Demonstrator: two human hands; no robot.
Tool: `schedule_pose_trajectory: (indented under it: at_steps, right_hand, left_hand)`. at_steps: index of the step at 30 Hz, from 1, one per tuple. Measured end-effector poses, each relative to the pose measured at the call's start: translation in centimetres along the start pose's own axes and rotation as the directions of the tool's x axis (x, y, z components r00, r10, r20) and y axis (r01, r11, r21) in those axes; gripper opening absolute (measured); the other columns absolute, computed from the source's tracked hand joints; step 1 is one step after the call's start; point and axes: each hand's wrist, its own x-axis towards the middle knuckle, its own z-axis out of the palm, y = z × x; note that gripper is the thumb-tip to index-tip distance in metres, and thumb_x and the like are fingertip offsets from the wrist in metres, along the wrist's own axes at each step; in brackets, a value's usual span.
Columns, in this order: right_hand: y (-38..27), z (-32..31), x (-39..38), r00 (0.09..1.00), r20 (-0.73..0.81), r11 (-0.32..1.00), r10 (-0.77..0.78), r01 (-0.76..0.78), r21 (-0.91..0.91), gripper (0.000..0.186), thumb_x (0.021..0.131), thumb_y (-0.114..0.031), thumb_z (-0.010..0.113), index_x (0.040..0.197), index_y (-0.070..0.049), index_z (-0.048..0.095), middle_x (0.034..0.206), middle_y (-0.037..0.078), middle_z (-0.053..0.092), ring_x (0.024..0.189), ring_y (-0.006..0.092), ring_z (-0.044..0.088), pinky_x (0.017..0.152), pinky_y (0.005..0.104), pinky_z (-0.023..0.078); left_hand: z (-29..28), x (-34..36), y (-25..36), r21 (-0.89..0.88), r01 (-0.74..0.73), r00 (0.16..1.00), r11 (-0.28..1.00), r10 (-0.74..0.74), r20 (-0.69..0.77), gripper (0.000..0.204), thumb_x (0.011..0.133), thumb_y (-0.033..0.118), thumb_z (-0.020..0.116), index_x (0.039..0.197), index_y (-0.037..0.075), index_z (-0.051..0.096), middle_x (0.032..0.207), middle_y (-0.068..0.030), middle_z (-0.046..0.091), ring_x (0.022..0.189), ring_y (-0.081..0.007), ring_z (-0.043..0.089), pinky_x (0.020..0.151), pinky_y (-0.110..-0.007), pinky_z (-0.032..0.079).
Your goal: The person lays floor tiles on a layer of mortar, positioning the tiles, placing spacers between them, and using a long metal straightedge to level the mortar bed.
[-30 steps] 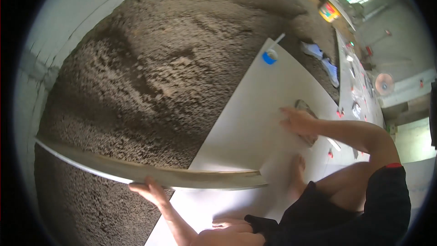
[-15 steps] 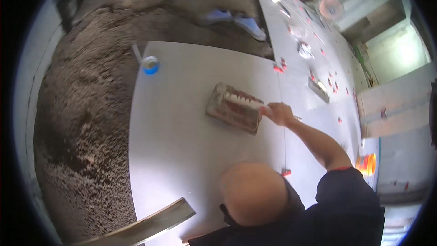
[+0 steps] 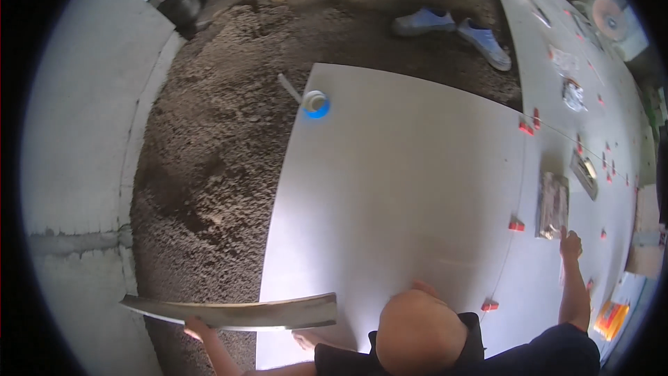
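Left hand (image 3: 197, 326): at the lower edge of the view, fingers closed on the underside of a long metal straightedge (image 3: 233, 312). The straightedge lies roughly level, spanning from the rough mortar bed (image 3: 209, 167) on the left to the near-left corner of a large pale floor tile (image 3: 396, 202).

Right hand (image 3: 570, 244): arm stretched out to the right, the hand touching the near end of a mortar-crusted trowel (image 3: 554, 205) that lies flat on the neighbouring laid tile (image 3: 557, 132). Whether the fingers are closed round the trowel or only resting on it cannot be told.

Person's head (image 3: 421, 331): bare, low in the centre of the view, over a dark shirt.

On the large tile: a blue-and-white cup-like container (image 3: 316, 104) at its far-left corner, a pale stick beside it.

Along the tile joints: small red levelling clips (image 3: 516, 224), one also near the lower joint (image 3: 490, 304).

Further items: a pair of white shoes (image 3: 452, 28) on the mortar at the far side; a second flat tool (image 3: 583, 173) just beyond the trowel; a grey wall (image 3: 76, 167) on the left.
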Motion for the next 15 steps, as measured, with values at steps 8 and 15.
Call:
schedule_pose_trajectory:
  at_steps: [8,15]
  right_hand:
    - [-49.1,-17.2,-12.5,0.424,-0.519,-0.028,-0.742,0.755,0.656,0.044,0.085,-0.007,0.064,0.127,-0.009,0.052,0.134,0.014,0.049,0.121,0.0326,0.05,0.096,0.0403,0.047]
    - [-69.6,-17.0,-14.9,0.287,-0.471,0.023,-0.834,0.871,0.49,0.029,0.095,-0.021,0.047,0.117,-0.006,0.058,0.117,0.018,0.058,0.104,0.0347,0.059,0.088,0.044,0.048]
  left_hand:
    - [3.2,-3.9,-0.5,0.214,0.098,0.915,0.972,-0.003,-0.403,0.022,0.092,0.019,0.05,0.102,0.0,0.053,0.097,-0.0139,0.061,0.084,-0.024,0.061,0.072,-0.045,0.051]
    - [11.7,-10.7,-3.4,0.194,0.326,0.927,0.925,-0.272,-0.257,0.038,0.095,0.019,0.047,0.122,-0.004,0.034,0.109,-0.0215,0.054,0.092,-0.0289,0.061,0.082,-0.047,0.053]
